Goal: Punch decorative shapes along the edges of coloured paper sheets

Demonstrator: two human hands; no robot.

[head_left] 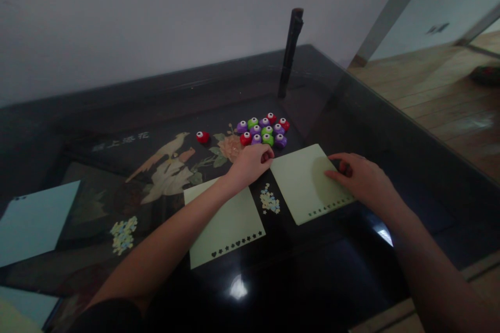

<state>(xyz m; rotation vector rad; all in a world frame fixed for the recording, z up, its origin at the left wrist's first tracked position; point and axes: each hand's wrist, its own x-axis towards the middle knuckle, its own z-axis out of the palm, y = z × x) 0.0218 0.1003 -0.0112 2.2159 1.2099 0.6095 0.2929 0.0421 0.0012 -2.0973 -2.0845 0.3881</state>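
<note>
A pale green sheet (300,179) lies on the right part of the dark, glossy surface (339,265), with a row of small cut-out shapes along its near edge. The right hand (353,174) is at its right edge, thumb on the paper and forefinger near the rim with a gap between the two; whether this grip pinches the sheet I cannot tell. The left hand (252,160) is at the sheet's far left corner with its fingers curled in, and again it is unclear whether its grip is closed on the paper. The left forearm crosses above a second green sheet (230,223), which has heart and star holes along its near edge. Between the two sheets sits a small pile of paper stars (269,201); a larger pile of paper bits (124,235) lies farther left, near a light blue sheet (39,221). Just beyond the left hand, red, green and purple plastic pieces (267,130) with eye-like tops are bunched together, and a single red piece (202,137) lies apart to their left. A black post (291,49) rises at the back, before a plain wall (156,21).
</note>
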